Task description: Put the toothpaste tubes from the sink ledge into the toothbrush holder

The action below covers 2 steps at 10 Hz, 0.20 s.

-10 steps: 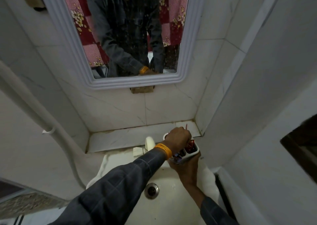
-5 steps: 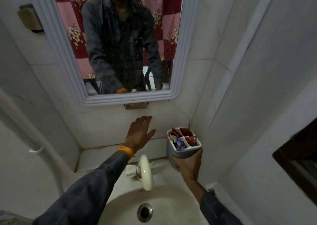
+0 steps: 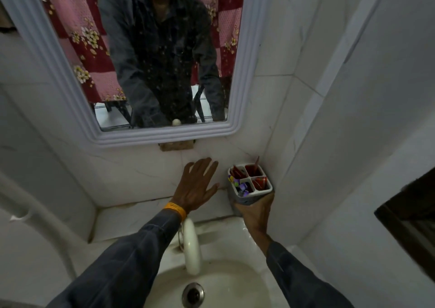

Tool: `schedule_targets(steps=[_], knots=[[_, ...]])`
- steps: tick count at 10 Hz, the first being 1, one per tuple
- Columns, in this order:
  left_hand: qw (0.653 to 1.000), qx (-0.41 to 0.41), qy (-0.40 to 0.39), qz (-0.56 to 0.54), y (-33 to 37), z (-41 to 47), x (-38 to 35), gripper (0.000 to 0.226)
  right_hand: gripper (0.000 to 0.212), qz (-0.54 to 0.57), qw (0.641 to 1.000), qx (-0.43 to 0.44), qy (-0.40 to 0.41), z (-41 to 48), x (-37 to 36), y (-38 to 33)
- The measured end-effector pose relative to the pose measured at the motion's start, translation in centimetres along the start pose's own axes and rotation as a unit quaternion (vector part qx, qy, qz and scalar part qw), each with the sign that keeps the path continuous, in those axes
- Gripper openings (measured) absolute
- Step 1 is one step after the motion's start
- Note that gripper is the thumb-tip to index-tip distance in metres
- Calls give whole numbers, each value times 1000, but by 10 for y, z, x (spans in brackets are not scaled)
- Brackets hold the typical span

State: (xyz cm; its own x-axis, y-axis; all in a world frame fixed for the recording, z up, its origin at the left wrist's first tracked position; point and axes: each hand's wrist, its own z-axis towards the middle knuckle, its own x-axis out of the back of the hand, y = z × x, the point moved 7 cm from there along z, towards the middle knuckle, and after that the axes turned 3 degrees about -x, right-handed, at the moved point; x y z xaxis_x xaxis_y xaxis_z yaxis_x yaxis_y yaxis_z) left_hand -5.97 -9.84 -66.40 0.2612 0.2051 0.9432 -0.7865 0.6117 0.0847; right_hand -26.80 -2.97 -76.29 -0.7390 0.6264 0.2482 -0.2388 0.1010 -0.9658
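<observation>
A white toothbrush holder [image 3: 244,198] with four compartments stands at the right end of the marble ledge [image 3: 131,216], in the wall corner. Red toothpaste tubes [image 3: 260,182] stick up from three compartments; colourful toothbrush ends [image 3: 239,185] fill the fourth. My right hand [image 3: 255,213] grips the holder's base from the front. My left hand [image 3: 196,185], wearing an orange wristband, hovers flat with fingers spread just left of the holder, holding nothing.
A white tap [image 3: 191,246] curves over the basin [image 3: 226,282] with its metal drain [image 3: 193,294]. A framed mirror [image 3: 164,133] hangs above the ledge. Tiled walls close in on the right; a white pipe [image 3: 35,211] runs down at the left.
My left hand left the top of the holder and moved out to its left, fingers spread. The right hand carried the holder back into the corner of the ledge. The view tilted upward.
</observation>
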Motion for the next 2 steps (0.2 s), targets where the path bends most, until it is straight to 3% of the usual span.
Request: schedule_targets(steps=[1, 2], knots=[[1000, 1, 5, 10, -1, -7, 12, 64, 127, -39, 999, 10, 17, -17, 11, -13], [1000, 12, 24, 15, -3, -8, 29, 64, 140, -115, 988, 94, 43, -35, 22, -39]])
